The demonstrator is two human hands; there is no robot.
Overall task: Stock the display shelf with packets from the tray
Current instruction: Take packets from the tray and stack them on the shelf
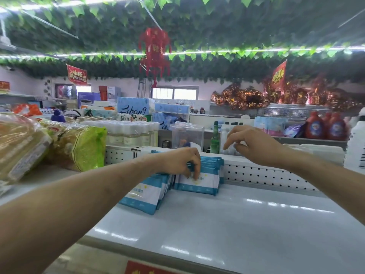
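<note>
At the near edge a red label (150,268) sticks up from the lip of the white display shelf (246,224), whose glossy top catches the ceiling lights. Both bare forearms reach out over it.

Toward the back of the shelf stand the blue-and-white packs in two bunches. The leaning packets (142,194) tip to the left, and just right of them the upright packets (199,182) stand against the perforated back panel (266,176). The left hand (177,161) comes down on top of the upright packets, its fingers curled over their front face, grasping them. The right hand (250,145) hovers above the back panel, well right of the packs, fingers loosely bent and holding nothing that I can see.

To the left, on the same level, lie bulky clear bags (77,147) with green and yellow printing. Beyond the panel are white-capped bottles (126,131), a clear plastic box (187,133) and a green bottle (214,139). Farther off are blue tissue packs (134,107) and, to the right, red jugs (325,127). A red lantern (155,50) hangs from a ceiling covered in green leaf garlands (197,26).
</note>
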